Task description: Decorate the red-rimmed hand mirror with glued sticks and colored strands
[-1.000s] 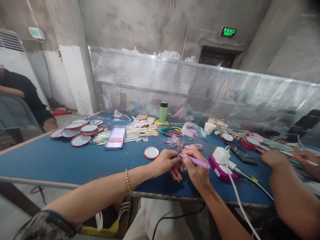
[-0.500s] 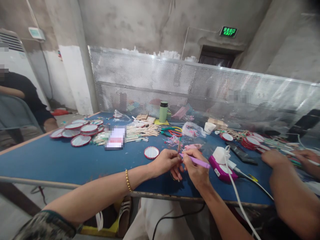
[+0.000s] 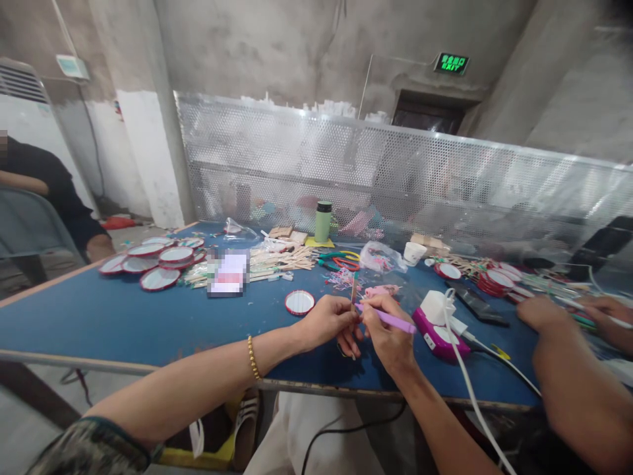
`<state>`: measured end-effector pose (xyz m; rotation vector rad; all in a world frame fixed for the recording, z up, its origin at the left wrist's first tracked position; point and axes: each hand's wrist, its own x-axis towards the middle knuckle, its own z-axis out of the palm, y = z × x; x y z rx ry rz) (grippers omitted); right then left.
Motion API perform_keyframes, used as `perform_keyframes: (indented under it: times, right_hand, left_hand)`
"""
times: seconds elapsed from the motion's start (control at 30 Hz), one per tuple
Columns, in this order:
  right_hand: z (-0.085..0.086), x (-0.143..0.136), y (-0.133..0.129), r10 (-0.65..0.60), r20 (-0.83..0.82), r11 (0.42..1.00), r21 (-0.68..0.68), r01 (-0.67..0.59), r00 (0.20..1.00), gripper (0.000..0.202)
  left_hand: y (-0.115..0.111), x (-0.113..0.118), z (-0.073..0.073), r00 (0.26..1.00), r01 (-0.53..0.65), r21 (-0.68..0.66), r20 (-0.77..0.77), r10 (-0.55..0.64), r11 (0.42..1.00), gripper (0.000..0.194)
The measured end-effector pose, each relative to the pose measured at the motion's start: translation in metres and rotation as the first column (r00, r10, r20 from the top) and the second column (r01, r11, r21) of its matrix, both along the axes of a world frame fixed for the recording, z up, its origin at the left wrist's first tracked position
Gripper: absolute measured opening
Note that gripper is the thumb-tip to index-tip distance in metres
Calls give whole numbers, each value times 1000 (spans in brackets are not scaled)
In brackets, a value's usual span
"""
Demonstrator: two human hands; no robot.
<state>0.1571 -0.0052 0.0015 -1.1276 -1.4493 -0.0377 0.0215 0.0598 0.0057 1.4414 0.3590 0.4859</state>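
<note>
My left hand (image 3: 332, 324) is closed on a thin wooden stick (image 3: 354, 287) with a greenish tip, which stands upright out of the fingers. A purple pen (image 3: 393, 320) is gripped in my right hand (image 3: 390, 338), its front end close to the stick and the left fingertips. Whether the pen touches the stick I cannot tell. To the left of my hands a round red-rimmed lid (image 3: 299, 303) lies by itself on the blue table. Just beyond my fingers are a pink tool (image 3: 382, 291) and a small heap of pink and white strands (image 3: 345, 279).
Red-rimmed lids (image 3: 161, 278) pile up at left beside a phone (image 3: 229, 273) and many wooden sticks (image 3: 289, 257). A green bottle (image 3: 323, 223) stands behind. At right are a purple power strip (image 3: 440, 336), a white cable (image 3: 467, 386) and a co-worker's hands (image 3: 548, 313).
Hardly anything differs. My hands keep their place with the stick and the pen.
</note>
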Motion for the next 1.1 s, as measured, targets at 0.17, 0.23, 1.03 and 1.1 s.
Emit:
perform_keyframes:
  times: [0.17, 0.23, 1.03, 1.1]
  right_hand:
    - [0, 0, 0, -5, -27, 1000, 8, 5, 1000, 14]
    - [0, 0, -1, -5, -32, 1000, 5, 5, 999, 14]
    - [0, 0, 1, -19, -49, 1000, -15, 18, 999, 13]
    - [0, 0, 1, -25, -47, 1000, -19, 24, 999, 13]
  left_hand:
    - [0, 0, 1, 1000, 0, -8, -1, 0, 1000, 49]
    - [0, 0, 1, 1000, -1, -11, -1, 1, 1000, 50]
    - [-1, -1, 3, 1000, -10, 4, -1, 10, 1000, 49]
    - [-1, -1, 3, 1000, -5, 4, -2, 5, 1000, 50]
